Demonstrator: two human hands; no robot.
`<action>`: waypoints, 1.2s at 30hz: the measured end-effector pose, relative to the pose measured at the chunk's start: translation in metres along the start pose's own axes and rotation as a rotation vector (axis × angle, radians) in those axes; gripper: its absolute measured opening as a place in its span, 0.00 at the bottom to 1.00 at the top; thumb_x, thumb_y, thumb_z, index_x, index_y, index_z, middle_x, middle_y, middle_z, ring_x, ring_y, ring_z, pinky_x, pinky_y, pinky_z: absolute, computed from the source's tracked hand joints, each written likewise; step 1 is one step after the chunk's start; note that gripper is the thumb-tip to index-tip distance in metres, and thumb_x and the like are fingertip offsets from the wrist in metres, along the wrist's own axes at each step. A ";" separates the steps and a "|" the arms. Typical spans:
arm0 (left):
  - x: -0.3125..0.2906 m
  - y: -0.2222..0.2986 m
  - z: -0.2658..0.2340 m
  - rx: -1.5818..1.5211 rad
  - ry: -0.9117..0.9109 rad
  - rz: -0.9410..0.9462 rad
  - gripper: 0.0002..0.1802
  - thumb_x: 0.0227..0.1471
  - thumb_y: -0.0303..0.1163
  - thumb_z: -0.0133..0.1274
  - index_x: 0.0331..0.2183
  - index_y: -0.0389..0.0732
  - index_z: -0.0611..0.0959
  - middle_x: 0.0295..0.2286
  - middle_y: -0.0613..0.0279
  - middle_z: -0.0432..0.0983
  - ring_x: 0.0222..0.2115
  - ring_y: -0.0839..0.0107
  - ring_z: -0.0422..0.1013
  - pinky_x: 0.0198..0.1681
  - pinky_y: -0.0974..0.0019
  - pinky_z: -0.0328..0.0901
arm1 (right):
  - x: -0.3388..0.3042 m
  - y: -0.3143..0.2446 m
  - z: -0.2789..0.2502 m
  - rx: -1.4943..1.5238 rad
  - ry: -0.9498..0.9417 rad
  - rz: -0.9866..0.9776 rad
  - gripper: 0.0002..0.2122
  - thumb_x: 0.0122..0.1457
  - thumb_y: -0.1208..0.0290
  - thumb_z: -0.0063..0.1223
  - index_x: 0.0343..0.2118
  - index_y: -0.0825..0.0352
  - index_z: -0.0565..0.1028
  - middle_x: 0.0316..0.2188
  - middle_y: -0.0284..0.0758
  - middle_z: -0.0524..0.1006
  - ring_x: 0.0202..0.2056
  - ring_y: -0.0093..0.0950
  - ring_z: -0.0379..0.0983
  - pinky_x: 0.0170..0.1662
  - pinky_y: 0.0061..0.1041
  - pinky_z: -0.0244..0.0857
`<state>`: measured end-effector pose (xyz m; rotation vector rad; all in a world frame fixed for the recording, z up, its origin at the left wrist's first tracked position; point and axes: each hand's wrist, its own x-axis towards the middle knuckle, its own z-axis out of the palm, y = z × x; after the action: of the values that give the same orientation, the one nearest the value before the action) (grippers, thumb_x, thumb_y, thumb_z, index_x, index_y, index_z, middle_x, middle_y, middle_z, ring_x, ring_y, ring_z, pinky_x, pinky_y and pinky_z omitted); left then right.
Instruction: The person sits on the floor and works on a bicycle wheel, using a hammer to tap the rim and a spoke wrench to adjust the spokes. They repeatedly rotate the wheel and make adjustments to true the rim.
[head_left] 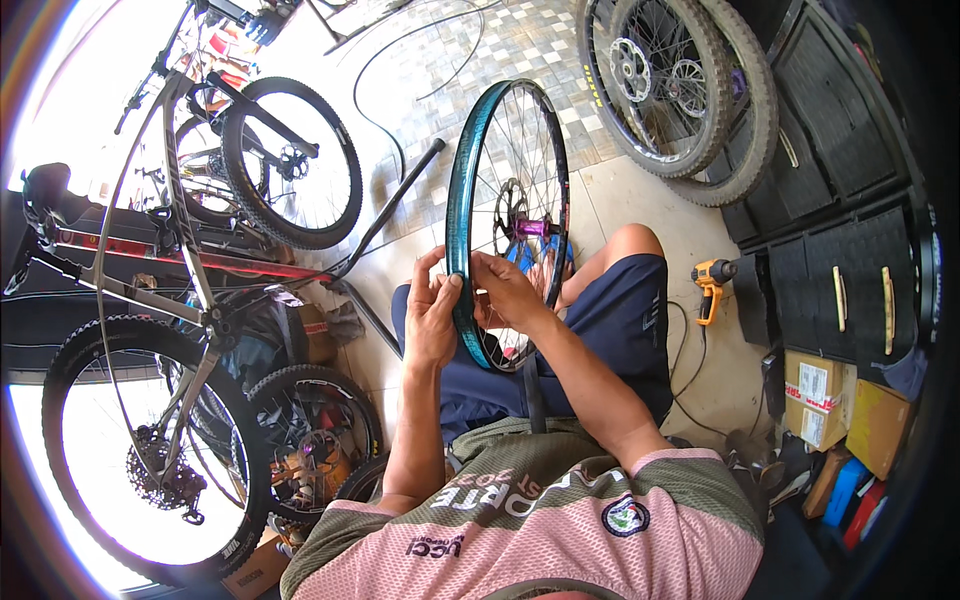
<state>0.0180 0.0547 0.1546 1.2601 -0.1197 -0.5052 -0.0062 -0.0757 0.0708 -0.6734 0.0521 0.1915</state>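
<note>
A bicycle wheel (462,190) without a tyre stands upright between my legs, its rim lined with shiny teal tape. Inside it are thin spokes, a purple hub (536,228) and a black disc rotor (510,214). My left hand (434,312) grips the rim's near left side, its thumb pressed on the tape. From the right, my right hand (506,290) closes on the rim at about the same height. Some of its fingers are hidden behind the rim and among the spokes.
A bicycle (190,260) stands at the left, with more wheels and a second bike behind it. Two tyred wheels (665,90) lean at the upper right. A yellow heat gun (711,285) with a cord sits by black cabinets (830,275). Cardboard boxes (815,385) are below them.
</note>
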 end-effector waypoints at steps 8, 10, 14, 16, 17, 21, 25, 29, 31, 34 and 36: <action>-0.001 0.003 0.001 -0.022 -0.035 0.005 0.23 0.67 0.27 0.49 0.61 0.40 0.65 0.27 0.61 0.75 0.22 0.74 0.75 0.25 0.70 0.72 | 0.000 -0.011 0.008 0.024 0.034 0.059 0.20 0.70 0.49 0.48 0.45 0.65 0.75 0.25 0.27 0.72 0.19 0.19 0.74 0.20 0.18 0.68; -0.002 0.004 0.005 -0.010 -0.016 -0.009 0.23 0.67 0.28 0.49 0.61 0.40 0.66 0.26 0.62 0.75 0.21 0.73 0.74 0.25 0.70 0.71 | 0.001 -0.007 0.004 0.037 0.060 0.075 0.19 0.70 0.50 0.49 0.47 0.64 0.74 0.25 0.27 0.73 0.19 0.19 0.74 0.20 0.18 0.69; 0.000 0.001 0.002 0.005 -0.012 -0.001 0.22 0.67 0.27 0.49 0.60 0.40 0.66 0.25 0.65 0.72 0.20 0.74 0.74 0.24 0.71 0.71 | -0.002 -0.013 0.007 0.079 0.026 0.023 0.19 0.70 0.50 0.48 0.46 0.64 0.75 0.25 0.27 0.74 0.18 0.18 0.73 0.20 0.17 0.68; 0.001 -0.003 0.000 0.014 -0.025 -0.002 0.22 0.67 0.27 0.49 0.60 0.40 0.67 0.24 0.67 0.71 0.20 0.75 0.74 0.24 0.71 0.71 | 0.003 -0.003 -0.007 0.019 0.021 0.097 0.16 0.71 0.55 0.48 0.50 0.64 0.72 0.25 0.27 0.74 0.20 0.18 0.74 0.22 0.17 0.70; 0.001 -0.005 -0.007 0.023 -0.059 -0.006 0.24 0.67 0.27 0.48 0.62 0.42 0.64 0.31 0.58 0.77 0.22 0.72 0.75 0.26 0.67 0.74 | 0.004 -0.001 -0.008 0.054 -0.002 0.092 0.15 0.71 0.56 0.49 0.49 0.63 0.73 0.25 0.27 0.74 0.20 0.19 0.75 0.21 0.18 0.70; 0.001 -0.003 -0.008 0.037 -0.043 0.008 0.24 0.67 0.27 0.48 0.62 0.42 0.64 0.30 0.59 0.77 0.22 0.72 0.75 0.26 0.68 0.73 | -0.007 -0.014 0.012 0.132 0.037 0.005 0.19 0.70 0.50 0.49 0.42 0.65 0.76 0.22 0.27 0.73 0.16 0.20 0.73 0.19 0.19 0.68; -0.001 -0.002 -0.006 0.015 -0.063 0.005 0.24 0.68 0.27 0.47 0.62 0.42 0.64 0.30 0.59 0.76 0.22 0.72 0.75 0.26 0.68 0.73 | 0.001 -0.008 0.001 0.089 0.024 0.109 0.12 0.71 0.59 0.51 0.48 0.63 0.73 0.22 0.28 0.74 0.18 0.20 0.75 0.21 0.19 0.71; -0.003 -0.003 -0.007 0.024 -0.033 0.014 0.24 0.68 0.27 0.47 0.62 0.43 0.64 0.31 0.59 0.76 0.22 0.72 0.75 0.26 0.68 0.73 | -0.004 -0.010 0.012 0.120 0.009 0.011 0.19 0.70 0.50 0.50 0.43 0.64 0.75 0.22 0.28 0.73 0.17 0.19 0.73 0.20 0.19 0.70; -0.003 -0.004 -0.007 0.041 -0.040 0.016 0.24 0.68 0.27 0.47 0.62 0.43 0.64 0.31 0.58 0.76 0.22 0.71 0.75 0.26 0.67 0.73 | 0.002 -0.004 0.001 0.071 0.035 0.087 0.15 0.70 0.55 0.50 0.47 0.63 0.73 0.23 0.28 0.74 0.18 0.18 0.73 0.21 0.19 0.70; -0.005 -0.001 0.003 0.016 0.015 0.017 0.23 0.67 0.26 0.49 0.61 0.39 0.66 0.24 0.67 0.70 0.20 0.76 0.74 0.23 0.73 0.70 | 0.001 0.000 -0.011 0.122 -0.100 0.067 0.13 0.71 0.59 0.49 0.50 0.62 0.73 0.33 0.29 0.79 0.21 0.17 0.75 0.24 0.15 0.71; -0.004 -0.002 -0.001 0.019 0.014 0.026 0.23 0.67 0.26 0.49 0.61 0.39 0.66 0.23 0.68 0.68 0.20 0.76 0.74 0.23 0.73 0.70 | -0.005 -0.004 0.002 0.106 -0.065 -0.023 0.15 0.71 0.54 0.48 0.48 0.61 0.76 0.31 0.29 0.78 0.21 0.16 0.74 0.24 0.15 0.71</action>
<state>0.0137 0.0567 0.1533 1.2791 -0.1290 -0.4734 -0.0106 -0.0780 0.0752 -0.5613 -0.0079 0.1874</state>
